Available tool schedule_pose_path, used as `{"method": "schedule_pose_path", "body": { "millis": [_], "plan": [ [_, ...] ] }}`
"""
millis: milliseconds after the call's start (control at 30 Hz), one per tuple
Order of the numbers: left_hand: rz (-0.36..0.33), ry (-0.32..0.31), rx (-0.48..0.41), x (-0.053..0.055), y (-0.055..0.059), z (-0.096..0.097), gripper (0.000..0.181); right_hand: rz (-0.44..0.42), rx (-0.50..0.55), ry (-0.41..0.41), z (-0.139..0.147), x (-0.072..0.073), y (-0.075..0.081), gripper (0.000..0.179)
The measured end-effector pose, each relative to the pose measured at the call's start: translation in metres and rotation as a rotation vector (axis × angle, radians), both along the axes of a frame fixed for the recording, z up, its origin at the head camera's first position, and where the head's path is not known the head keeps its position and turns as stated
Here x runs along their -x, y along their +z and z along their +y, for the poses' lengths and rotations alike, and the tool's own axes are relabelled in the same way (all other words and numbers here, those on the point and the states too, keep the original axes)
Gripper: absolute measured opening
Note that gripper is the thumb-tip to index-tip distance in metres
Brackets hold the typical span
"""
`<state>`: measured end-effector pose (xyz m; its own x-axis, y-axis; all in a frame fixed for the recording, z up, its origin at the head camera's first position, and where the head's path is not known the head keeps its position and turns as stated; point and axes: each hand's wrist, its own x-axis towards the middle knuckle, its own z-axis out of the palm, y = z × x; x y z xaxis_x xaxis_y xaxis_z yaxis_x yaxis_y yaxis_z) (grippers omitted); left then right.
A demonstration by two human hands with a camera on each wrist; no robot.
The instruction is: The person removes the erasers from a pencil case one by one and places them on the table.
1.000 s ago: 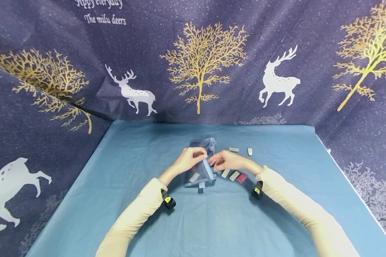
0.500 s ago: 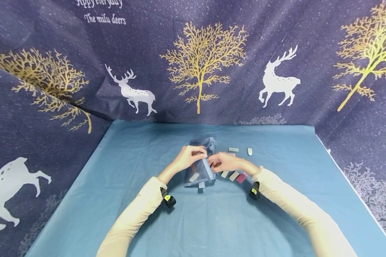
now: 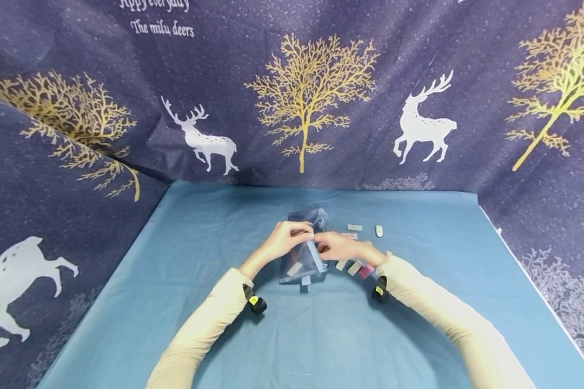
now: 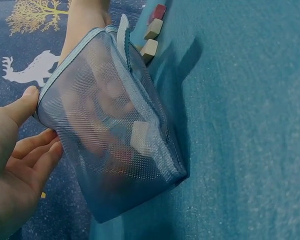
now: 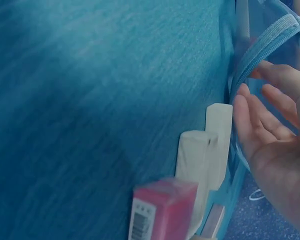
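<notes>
A blue mesh zipper pouch (image 3: 316, 256) stands on the cloth with its mouth toward the right. My left hand (image 3: 289, 236) pinches its upper rim, thumb on one side and fingers on the other. My right hand (image 3: 338, 246) reaches in at the mouth; its fingers show blurred through the mesh in the left wrist view. I cannot tell whether they hold anything. A pale block (image 4: 140, 137) shows through the pouch wall (image 4: 85, 165). Just outside the mouth lie two pale eraser-like blocks (image 5: 192, 155) and a pink-red one with a barcode (image 5: 165, 210).
Farther back lie a greenish block (image 3: 354, 228), a rounded white piece (image 3: 379, 231) and a pinkish strip (image 3: 349, 236). A small white piece (image 3: 306, 280) sits at the pouch's near edge. The blue cloth (image 3: 224, 227) ends at a dark curtain (image 3: 267, 140) printed with deer and trees.
My right hand has moved slightly left, farther into the pouch mouth, and the pinkish strip behind it has come into view. My left hand keeps its place on the rim.
</notes>
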<state>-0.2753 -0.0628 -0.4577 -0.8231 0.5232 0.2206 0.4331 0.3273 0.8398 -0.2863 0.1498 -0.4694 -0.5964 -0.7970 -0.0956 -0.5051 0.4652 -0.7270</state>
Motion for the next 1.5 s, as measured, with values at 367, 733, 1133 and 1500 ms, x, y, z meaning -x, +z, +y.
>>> {"method": "schedule_pose_path", "body": {
  "millis": [367,733,1133,1500],
  "plan": [
    [-0.001,0.003,-0.015,-0.003,0.003,0.001,0.024,0.191,0.000,0.091,-0.014,0.002,-0.002,0.038],
    [0.027,0.000,-0.012,0.001,0.000,0.000,0.029,0.263,0.013,0.141,-0.020,0.006,-0.005,0.031],
    [0.017,0.007,-0.018,0.001,0.000,-0.001,0.023,0.228,-0.022,0.045,-0.017,0.010,-0.001,0.028],
    [0.002,0.012,-0.018,-0.001,-0.001,-0.002,0.026,0.249,-0.062,0.022,-0.016,0.009,-0.004,0.027]
  ]
}}
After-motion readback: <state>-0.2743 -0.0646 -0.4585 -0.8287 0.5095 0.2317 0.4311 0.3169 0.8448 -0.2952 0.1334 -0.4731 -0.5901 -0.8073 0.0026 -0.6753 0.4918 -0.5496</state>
